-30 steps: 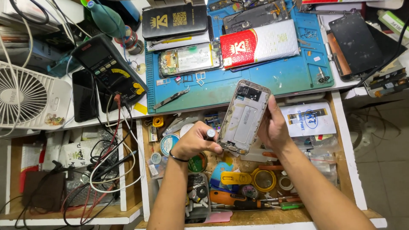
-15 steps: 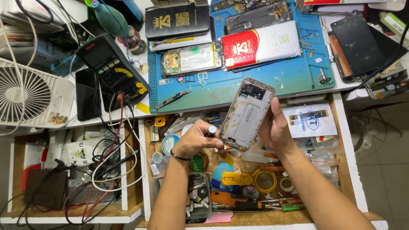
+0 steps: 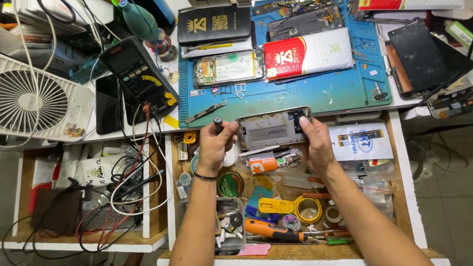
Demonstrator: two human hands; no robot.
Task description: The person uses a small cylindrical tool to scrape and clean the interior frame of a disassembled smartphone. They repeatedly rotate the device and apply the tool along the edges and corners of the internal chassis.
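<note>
Silver phone frame [image 3: 274, 129] held level at mid-frame.
Right hand [image 3: 315, 143] pinches its end; left hand [image 3: 213, 145] grips a screwdriver [image 3: 218, 123] (fingers curled).

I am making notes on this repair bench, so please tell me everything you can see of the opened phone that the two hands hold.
The opened phone is a slim rounded rectangle with a silvery metal-looking rim. Its back is off: a grey plate fills the middle and dark parts sit at its right end. It lies lengthwise, roughly level, over the open drawer, just below the blue mat. The right hand grips its right end; the left hand, holding a small dark-tipped tool, meets its left end.
</note>
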